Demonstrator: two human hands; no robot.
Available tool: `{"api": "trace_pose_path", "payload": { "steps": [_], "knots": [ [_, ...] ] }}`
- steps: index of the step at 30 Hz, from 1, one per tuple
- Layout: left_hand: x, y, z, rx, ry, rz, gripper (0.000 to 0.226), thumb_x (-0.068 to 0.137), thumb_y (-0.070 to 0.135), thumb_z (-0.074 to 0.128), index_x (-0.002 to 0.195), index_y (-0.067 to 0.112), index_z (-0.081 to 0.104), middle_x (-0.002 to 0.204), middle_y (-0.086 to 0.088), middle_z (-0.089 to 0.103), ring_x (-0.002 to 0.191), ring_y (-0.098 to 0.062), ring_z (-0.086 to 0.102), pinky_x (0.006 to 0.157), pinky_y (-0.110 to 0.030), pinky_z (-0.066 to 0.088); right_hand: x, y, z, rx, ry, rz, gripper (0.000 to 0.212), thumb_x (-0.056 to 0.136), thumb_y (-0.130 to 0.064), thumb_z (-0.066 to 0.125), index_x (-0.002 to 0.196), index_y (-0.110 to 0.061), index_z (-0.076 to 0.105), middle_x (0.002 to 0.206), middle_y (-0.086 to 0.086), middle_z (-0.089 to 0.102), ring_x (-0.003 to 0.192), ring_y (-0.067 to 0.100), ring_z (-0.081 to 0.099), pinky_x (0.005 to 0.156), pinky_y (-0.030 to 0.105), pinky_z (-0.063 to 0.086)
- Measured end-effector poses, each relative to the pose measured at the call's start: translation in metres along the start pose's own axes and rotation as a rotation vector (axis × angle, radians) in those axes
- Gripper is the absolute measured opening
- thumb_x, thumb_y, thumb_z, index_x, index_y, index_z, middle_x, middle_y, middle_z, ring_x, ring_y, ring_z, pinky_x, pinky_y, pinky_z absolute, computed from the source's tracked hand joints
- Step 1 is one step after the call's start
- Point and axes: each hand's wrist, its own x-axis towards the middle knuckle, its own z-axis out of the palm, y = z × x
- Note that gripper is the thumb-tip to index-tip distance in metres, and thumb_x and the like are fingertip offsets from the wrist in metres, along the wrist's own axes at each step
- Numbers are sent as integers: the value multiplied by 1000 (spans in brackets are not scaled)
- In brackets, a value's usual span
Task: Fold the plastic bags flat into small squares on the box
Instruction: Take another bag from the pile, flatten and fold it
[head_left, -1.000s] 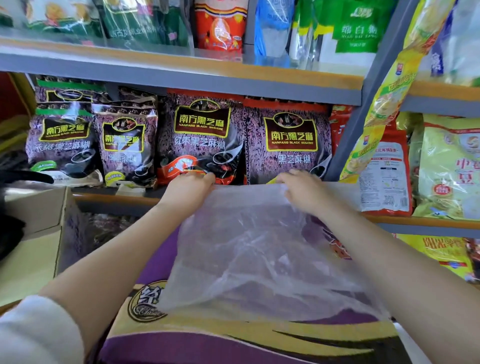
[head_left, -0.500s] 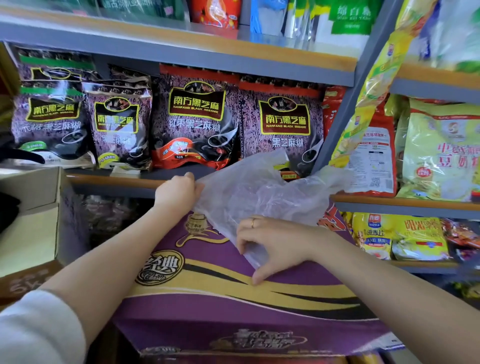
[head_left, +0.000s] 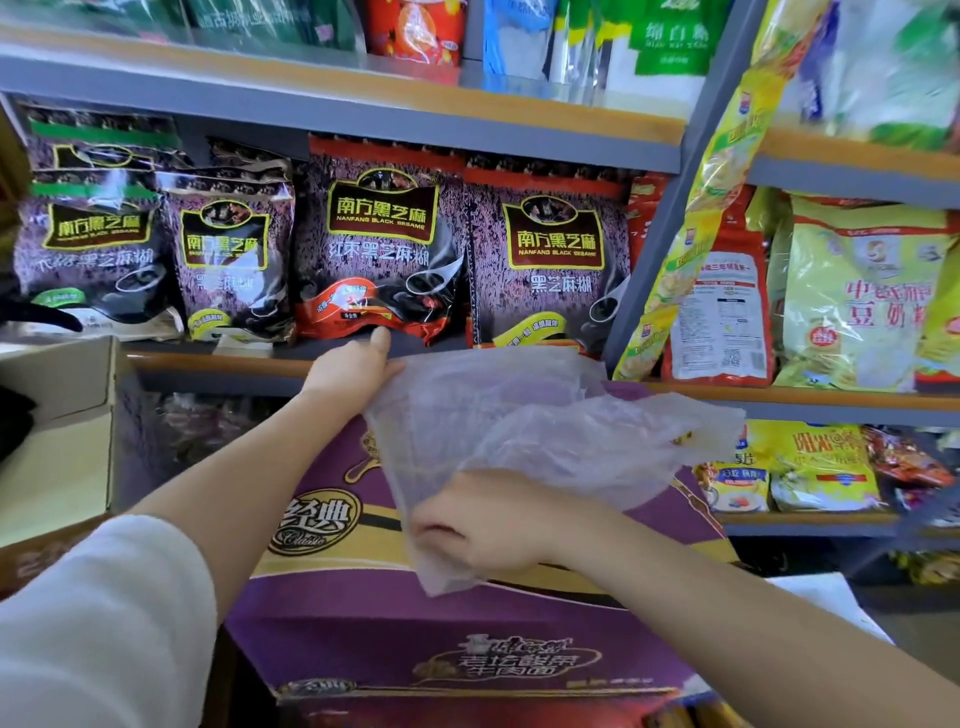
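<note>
A thin clear plastic bag (head_left: 519, 441) is stretched above a purple box (head_left: 467, 639) in front of shop shelves (head_left: 467, 130) of packets. The left hand (head_left: 353, 364) pinches the bag's far corner, likely to keep it taut. The right hand (head_left: 483, 525) grips the near end, fingers curled around it, seemingly to bring it over for a fold. No fold lies flat yet.
</note>
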Motion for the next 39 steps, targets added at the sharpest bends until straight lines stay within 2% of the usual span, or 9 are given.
{"api": "trace_pose_path", "payload": {
  "steps": [5, 8, 11, 14, 20, 24, 29, 34, 39],
  "knots": [
    [-28, 8, -15, 23, 330, 174, 26, 88, 16, 55, 107, -1, 56, 105, -23, 54, 98, -40, 52, 75, -49, 42, -18, 14, -12, 307, 171, 31, 36, 88, -16, 53, 124, -13, 55, 121, 1, 62, 109, 10, 51, 89, 15, 32],
    [-83, 38, -27, -285, 191, 314, 17, 89, 22, 52, 91, 7, 60, 89, -9, 55, 81, -31, 56, 68, -40, 47, -48, 41, -18, 236, 236, 81, 54, 72, -12, 49, 125, -15, 54, 127, -1, 56, 117, 7, 45, 100, 14, 28],
    [-139, 61, -19, -257, 90, 414, 48, 82, 59, 39, 85, 15, 59, 83, 0, 56, 76, -21, 56, 63, -34, 47, -63, 68, -9, 12, 167, 185, 61, 68, -19, 46, 129, -21, 49, 132, -4, 48, 122, 13, 44, 103, 25, 33],
    [-160, 67, -1, -18, 201, 471, 60, 74, 69, 36, 78, 14, 60, 71, -4, 57, 67, -26, 59, 53, -34, 50, -64, 81, 2, -105, 188, 249, 42, 83, -22, 52, 125, -24, 50, 130, -4, 49, 119, 18, 47, 96, 33, 39],
    [-159, 64, 8, 187, 327, 420, 27, 71, 23, 39, 68, 13, 64, 53, -3, 55, 48, -27, 57, 35, -26, 42, -68, 88, -4, -399, 261, 298, 26, 95, -24, 42, 119, -20, 51, 121, 2, 60, 113, 25, 54, 89, 33, 37],
    [-158, 41, -3, 256, 277, 281, 20, 47, -2, 72, 55, 9, 58, 46, -5, 50, 42, -27, 52, 33, -21, 31, -82, 104, -5, -498, 340, 403, 20, 97, -23, 36, 113, -18, 48, 106, 6, 67, 97, 32, 63, 72, 36, 45],
    [-161, 41, -14, 338, 134, -99, 24, 81, 7, 53, 104, 10, 59, 99, -9, 59, 98, -33, 53, 65, -34, 35, -97, 111, 2, -379, 422, 445, 15, 97, -18, 38, 109, -17, 46, 100, 6, 67, 89, 32, 65, 58, 35, 41],
    [-152, 105, -7, 96, 375, 336, 31, 75, 31, 46, 95, 11, 59, 82, -9, 62, 73, -31, 62, 60, -37, 52, -99, 91, 4, -156, 572, 297, 16, 96, -26, 43, 108, -18, 51, 97, 3, 67, 90, 30, 63, 58, 31, 39],
    [-135, 125, 7, 43, 426, 400, 14, 69, 9, 64, 80, 11, 57, 71, -9, 57, 61, -29, 59, 53, -32, 48, -124, 98, -2, 58, 523, 244, 31, 86, -31, 63, 114, -22, 53, 85, -10, 55, 87, 20, 59, 67, 34, 44]
  ]
}}
